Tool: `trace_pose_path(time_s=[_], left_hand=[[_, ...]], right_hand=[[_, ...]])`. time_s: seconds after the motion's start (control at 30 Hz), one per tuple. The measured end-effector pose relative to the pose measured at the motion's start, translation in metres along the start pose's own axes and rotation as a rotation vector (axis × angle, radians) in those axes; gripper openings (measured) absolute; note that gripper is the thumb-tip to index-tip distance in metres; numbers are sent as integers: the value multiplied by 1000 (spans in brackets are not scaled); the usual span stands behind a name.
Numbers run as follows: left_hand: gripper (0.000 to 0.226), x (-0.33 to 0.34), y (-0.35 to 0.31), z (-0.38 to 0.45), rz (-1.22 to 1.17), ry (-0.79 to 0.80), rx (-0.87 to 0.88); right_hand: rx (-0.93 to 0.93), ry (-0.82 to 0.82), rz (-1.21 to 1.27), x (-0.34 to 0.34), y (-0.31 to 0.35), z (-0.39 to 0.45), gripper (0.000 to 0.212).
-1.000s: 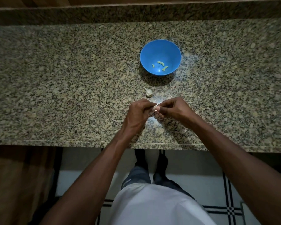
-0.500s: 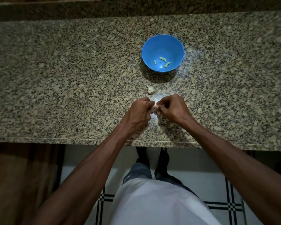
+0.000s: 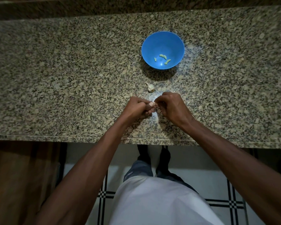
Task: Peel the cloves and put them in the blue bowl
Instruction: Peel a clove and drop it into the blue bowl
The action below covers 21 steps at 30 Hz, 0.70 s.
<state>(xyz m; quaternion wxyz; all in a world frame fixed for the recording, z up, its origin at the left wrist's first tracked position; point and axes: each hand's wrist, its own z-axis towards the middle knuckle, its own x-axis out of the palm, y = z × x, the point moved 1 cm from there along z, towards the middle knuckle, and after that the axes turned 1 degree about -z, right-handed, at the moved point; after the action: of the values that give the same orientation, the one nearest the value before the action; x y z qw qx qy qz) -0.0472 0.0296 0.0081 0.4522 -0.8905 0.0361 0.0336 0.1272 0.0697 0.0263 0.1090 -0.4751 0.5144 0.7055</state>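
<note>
A clove [image 3: 152, 104] is pinched between the two hands just above the granite counter [image 3: 55, 78], near its front edge. The left hand [image 3: 137, 109] is curled closed around the clove, with the pale tip showing past its thumb. The right hand [image 3: 172, 106] is brought in against it, fingers bent and closed on the clove's exposed end; the exact contact is hidden by the fingers, and how much skin is left on it cannot be told. The two hands are touching at the fingertips. Another unpeeled clove [image 3: 150, 87] is seen lying on the counter just beyond the hands, between them and the blue bowl [image 3: 162, 39]. The bowl is set upright further back, apart from the hands. Three small peeled cloves [image 3: 162, 56] are seen on its bottom, spaced slightly apart. Thin bits of papery skin [image 3: 169, 91] are scattered on the counter by the right hand, blurred.
</note>
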Motion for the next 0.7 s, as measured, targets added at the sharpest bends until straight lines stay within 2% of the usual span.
trace_pose_path(time_s=[0.07,0.2,0.27,0.47,0.57,0.63,0.7], left_hand=[[19,-4,0,-1,-46,66,-38],[16,-11,-6,4,165,174,-49],[17,-13,-7,7,176,226,-58],[22,-6,-2,8,-152,284,-165],[22,-2,0,7,-260,246,-191],[19,1,2,7,-272,146,-205],[16,2,3,5,-241,32,-172]], right_hand=[[-38,23,-2,1,-1,-2,11],[-108,92,-38,2,-4,-8,12],[-124,109,-68,1,-7,-8,10],[-84,16,-63,-3,-11,-4,11],[-60,-29,-33,1,-11,-5,9],[1,-60,14,3,-13,-5,8],[137,-73,104,5,-14,-6,9]])
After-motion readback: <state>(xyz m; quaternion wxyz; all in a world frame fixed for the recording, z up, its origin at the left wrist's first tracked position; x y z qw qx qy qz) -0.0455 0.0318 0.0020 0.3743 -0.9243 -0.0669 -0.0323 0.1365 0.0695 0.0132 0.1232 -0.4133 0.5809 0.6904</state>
